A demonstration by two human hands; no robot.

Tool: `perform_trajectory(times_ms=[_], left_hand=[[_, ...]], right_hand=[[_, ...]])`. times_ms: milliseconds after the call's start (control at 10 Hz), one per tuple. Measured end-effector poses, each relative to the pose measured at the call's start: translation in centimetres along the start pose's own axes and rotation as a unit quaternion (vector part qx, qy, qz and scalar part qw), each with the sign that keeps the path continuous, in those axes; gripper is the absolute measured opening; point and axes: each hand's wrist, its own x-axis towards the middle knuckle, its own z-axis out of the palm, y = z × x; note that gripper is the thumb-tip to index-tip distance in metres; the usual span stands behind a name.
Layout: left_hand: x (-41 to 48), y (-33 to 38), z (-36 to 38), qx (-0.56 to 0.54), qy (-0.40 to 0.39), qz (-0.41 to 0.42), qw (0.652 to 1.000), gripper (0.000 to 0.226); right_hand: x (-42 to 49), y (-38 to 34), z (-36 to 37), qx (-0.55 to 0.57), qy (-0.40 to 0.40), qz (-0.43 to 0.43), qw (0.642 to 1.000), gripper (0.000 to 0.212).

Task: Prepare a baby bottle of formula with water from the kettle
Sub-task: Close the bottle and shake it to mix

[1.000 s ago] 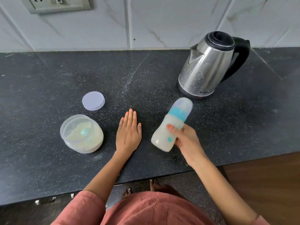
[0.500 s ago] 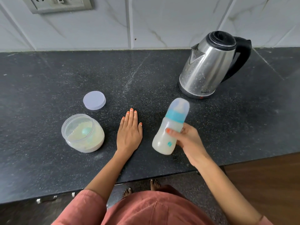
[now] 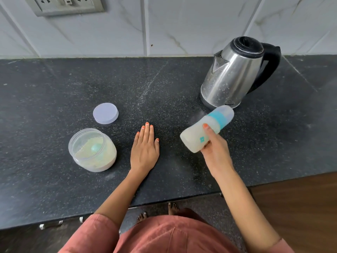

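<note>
My right hand (image 3: 214, 149) grips a capped baby bottle (image 3: 196, 133) full of milky liquid, lifted above the counter and tilted steeply, its teal collar and clear cap pointing up and right toward the kettle. The steel kettle (image 3: 233, 77) with black lid and handle stands at the back right. My left hand (image 3: 145, 149) rests flat on the black counter (image 3: 54, 92), fingers straight, holding nothing. An open clear jar of formula powder (image 3: 92, 149) with a teal scoop inside sits left of that hand.
The jar's pale lilac lid (image 3: 105, 113) lies flat behind the jar. A wall socket plate (image 3: 63, 5) is on the tiled wall at the back left. The counter's front edge runs just below my forearms.
The bottle has swung from nearly upright half a second ago to a steep tilt toward the right. My left hand has stayed flat in place.
</note>
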Motion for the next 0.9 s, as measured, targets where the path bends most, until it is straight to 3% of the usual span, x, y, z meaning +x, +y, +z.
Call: perform_trajectory(times_ms=[200,300,400,500,600,700,800,900], left_hand=[[0.0,-0.1,0.1,0.006,0.001,0.002,1.0,0.053],[0.0,0.0,0.1,0.001,0.003,0.001,1.0,0.053],[0.0,0.0,0.1,0.0,0.003,0.001,1.0,0.053],[0.0,-0.1,0.1,0.001,0.002,0.002,1.0,0.053],[0.0,-0.1,0.1,0.001,0.002,0.0,1.0,0.053],[0.1,-0.1,0.2,0.004,0.003,0.001,1.0,0.053],[0.0,-0.1,0.2,0.003,0.003,0.001,1.0,0.053],[0.1,-0.1,0.2,0.003,0.002,0.002,1.0,0.053]], right_hand=[[-1.7,0.9,-0.4,-0.187,-0.103,0.046,0.976,0.031],[-0.5,0.1,-0.4,-0.059,-0.031,0.023,0.998,0.031],[-0.1,0.3,-0.3,-0.019,-0.01,0.017,1.0,0.031],[-1.5,1.4,-0.4,-0.168,-0.1,0.054,0.979,0.038],[-1.4,1.0,-0.6,-0.183,-0.11,0.045,0.976,0.035],[-0.1,0.1,-0.4,-0.011,-0.025,0.025,0.999,0.03],[-0.4,0.8,-0.3,-0.046,-0.031,0.029,0.998,0.033],[-2.0,1.6,-0.6,-0.21,-0.116,0.075,0.968,0.039]])
